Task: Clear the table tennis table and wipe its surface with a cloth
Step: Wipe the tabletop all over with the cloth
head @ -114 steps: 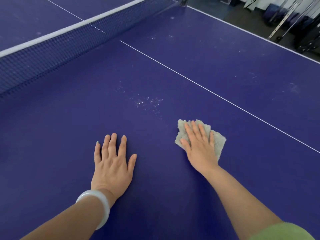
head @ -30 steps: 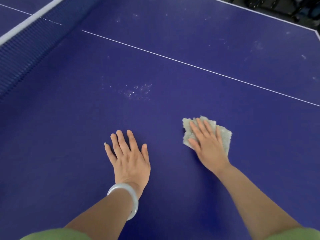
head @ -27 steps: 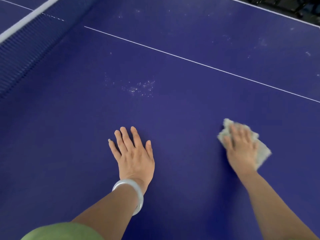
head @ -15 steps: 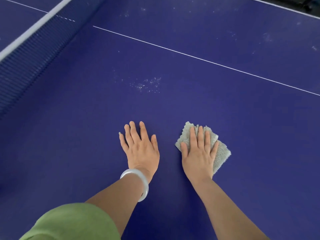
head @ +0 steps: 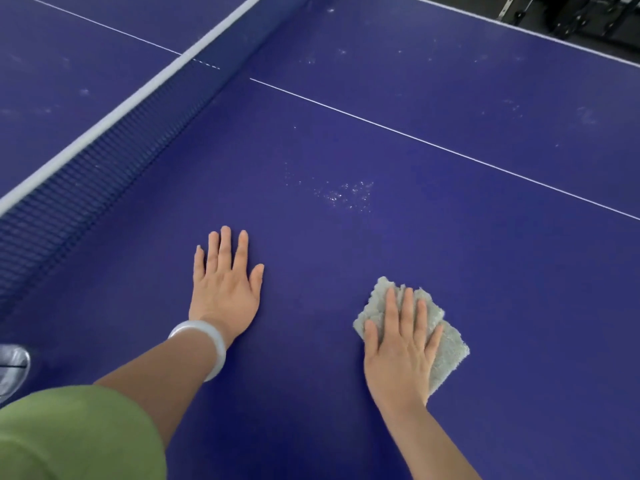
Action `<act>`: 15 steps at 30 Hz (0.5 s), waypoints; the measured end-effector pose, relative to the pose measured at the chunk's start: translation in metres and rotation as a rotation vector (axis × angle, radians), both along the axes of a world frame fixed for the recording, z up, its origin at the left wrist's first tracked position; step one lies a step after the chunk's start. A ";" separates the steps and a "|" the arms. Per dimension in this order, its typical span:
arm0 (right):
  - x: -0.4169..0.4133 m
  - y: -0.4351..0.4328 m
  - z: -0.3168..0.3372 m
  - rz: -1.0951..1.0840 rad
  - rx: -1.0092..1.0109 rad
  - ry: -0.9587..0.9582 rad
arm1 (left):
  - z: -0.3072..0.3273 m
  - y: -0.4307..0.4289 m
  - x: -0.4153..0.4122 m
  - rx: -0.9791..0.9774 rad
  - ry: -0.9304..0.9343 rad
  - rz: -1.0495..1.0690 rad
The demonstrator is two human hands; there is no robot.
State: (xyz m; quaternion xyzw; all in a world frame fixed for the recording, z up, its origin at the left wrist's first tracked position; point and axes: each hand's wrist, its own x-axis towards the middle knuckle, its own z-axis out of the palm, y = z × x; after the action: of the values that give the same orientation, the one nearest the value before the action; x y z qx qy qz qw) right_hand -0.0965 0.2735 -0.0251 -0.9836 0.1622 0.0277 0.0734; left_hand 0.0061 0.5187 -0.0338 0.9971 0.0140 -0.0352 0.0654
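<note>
The right hand [head: 401,348] presses flat, fingers straight, on the grey cloth [head: 446,351] on the blue tabletop [head: 485,271]. The left hand [head: 225,282] lies open, palm down, well left of the cloth, holding nothing.

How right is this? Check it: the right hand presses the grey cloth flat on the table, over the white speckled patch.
Wrong spot. The right hand presses the grey cloth flat on the table, short of the white speckled patch, per the head view.
</note>
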 end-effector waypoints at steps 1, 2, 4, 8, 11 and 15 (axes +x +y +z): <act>0.002 0.019 0.000 0.111 0.007 -0.004 | -0.001 0.000 0.000 0.006 -0.006 0.000; 0.005 0.033 -0.003 0.237 0.004 -0.012 | -0.002 0.000 0.000 0.008 -0.012 -0.001; 0.023 0.040 -0.004 0.475 -0.007 -0.007 | -0.002 0.001 0.000 0.002 -0.025 -0.005; 0.089 -0.018 0.003 0.459 0.001 0.012 | -0.003 0.001 0.000 0.007 -0.023 -0.007; 0.102 -0.051 0.008 -0.113 0.095 0.044 | -0.002 0.000 0.000 -0.003 -0.019 -0.009; 0.074 0.017 -0.002 0.005 -0.017 -0.011 | -0.003 0.001 0.000 0.001 -0.020 -0.014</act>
State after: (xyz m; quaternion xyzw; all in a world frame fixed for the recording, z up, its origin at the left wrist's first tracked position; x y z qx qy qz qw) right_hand -0.0223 0.2901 -0.0271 -0.9847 0.1598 0.0210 0.0657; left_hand 0.0057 0.5195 -0.0363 0.9976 0.0066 -0.0259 0.0646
